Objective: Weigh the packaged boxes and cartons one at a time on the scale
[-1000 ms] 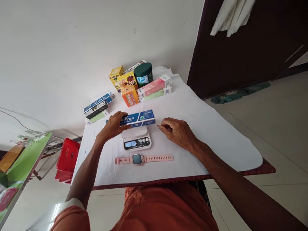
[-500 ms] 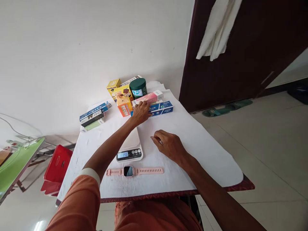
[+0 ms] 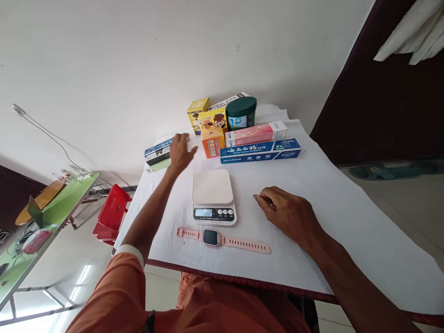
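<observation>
My left hand (image 3: 180, 152) reaches out over a small stack of flat boxes (image 3: 157, 156) at the table's far left, fingers spread, holding nothing. My right hand (image 3: 289, 213) rests on the white cloth to the right of a white kitchen scale (image 3: 213, 196), fingers loosely curled with nothing in them. The scale's platform is bare and its display is lit. A blue toothpaste box (image 3: 260, 151) lies behind the scale, in front of a pink box (image 3: 255, 133). A pink smartwatch (image 3: 222, 239) lies flat in front of the scale.
Yellow and orange cartons (image 3: 210, 125) and a green jar (image 3: 241, 112) crowd the far edge by the wall. The table (image 3: 347, 217) has a white cover. A red stool (image 3: 111, 215) and a green table (image 3: 41, 217) stand left. A dark door (image 3: 388, 106) is at right.
My left hand carried the blue toothpaste box off the scale, set it down by the pink box, let go and swung left to the stack of flat boxes. The right hand barely moved.
</observation>
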Demonstrator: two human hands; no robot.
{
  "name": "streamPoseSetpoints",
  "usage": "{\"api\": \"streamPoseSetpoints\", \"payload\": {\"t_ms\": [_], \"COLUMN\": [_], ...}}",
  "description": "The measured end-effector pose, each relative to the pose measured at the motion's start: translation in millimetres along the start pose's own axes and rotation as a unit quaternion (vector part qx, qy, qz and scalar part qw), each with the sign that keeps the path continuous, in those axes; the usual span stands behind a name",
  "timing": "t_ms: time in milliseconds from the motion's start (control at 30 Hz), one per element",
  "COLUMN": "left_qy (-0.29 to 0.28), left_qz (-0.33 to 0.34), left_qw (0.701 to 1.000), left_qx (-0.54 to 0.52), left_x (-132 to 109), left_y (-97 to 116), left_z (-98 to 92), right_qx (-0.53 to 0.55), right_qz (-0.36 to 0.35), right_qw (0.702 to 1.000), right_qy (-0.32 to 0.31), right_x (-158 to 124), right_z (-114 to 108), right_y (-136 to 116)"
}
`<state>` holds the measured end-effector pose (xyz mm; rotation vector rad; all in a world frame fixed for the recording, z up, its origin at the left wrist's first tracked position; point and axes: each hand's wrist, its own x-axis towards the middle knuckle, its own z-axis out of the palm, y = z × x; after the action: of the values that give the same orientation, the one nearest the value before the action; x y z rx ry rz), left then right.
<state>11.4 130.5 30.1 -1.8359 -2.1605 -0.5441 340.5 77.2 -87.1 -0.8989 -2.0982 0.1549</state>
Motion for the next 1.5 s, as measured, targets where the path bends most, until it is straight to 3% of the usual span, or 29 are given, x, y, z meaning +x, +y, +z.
{"api": "streamPoseSetpoints", "payload": {"t_ms": [100, 200, 300, 400, 600, 800, 900, 1033, 1167, 1233, 1333, 1500], "left_qy": [0.006, -0.041, -0.105, -0.117, -0.099, -0.062, -0.052, -0.039, -0.035, -0.028, -0.035, -0.078], "left_qz": [-0.095, -0.162, -0.181, -0.171, -0.193, -0.133, -0.142, -0.165, -0.165, -0.14, -0.046, 0.097], "left_qw": [0.995, 0.984, 0.976, 0.977, 0.974, 0.987, 0.986, 0.985, 0.982, 0.984, 0.987, 0.972], "left_qx": [0.033, 0.055, 0.062, 0.057, 0.057, 0.074, 0.065, -0.038, -0.085, -0.11, -0.152, -0.198], "left_x": [-1, -8, -15, -20, -29, -37, -28, -22, -47, -69, -101, -132], "left_y": [-69, -119, -146, -155, -145, -118, -111, -108, -109, -106, -88, -32], "left_z": [-11.0, -12.6, -6.9, 1.1, 13.9, 15.8, 11.2, 0.5, -18.0, -28.9, -39.7, -26.8], "right_qx": [-0.004, -0.008, -0.012, -0.018, -0.01, -0.021, -0.031, -0.041, -0.05, -0.052, -0.054, -0.045], "right_qz": [0.007, 0.008, 0.012, 0.015, 0.024, 0.025, 0.021, 0.031, 0.049, 0.053, 0.058, 0.07], "right_qw": [1.0, 1.0, 1.0, 1.0, 0.999, 0.999, 0.999, 0.998, 0.997, 0.996, 0.995, 0.995], "right_qy": [-0.007, -0.011, -0.015, -0.015, -0.026, -0.025, -0.025, -0.026, -0.038, -0.05, -0.062, -0.062], "right_x": [-1, -1, -1, 0, -1, -3, -3, -2, 0, 1, 2, 2], "right_z": [3, 5, 6, 6, 4, 7, 7, 7, 5, 4, 3, 3], "right_y": [2, 4, 5, 5, 7, 10, 11, 11, 8, 6, 4, 4]}}
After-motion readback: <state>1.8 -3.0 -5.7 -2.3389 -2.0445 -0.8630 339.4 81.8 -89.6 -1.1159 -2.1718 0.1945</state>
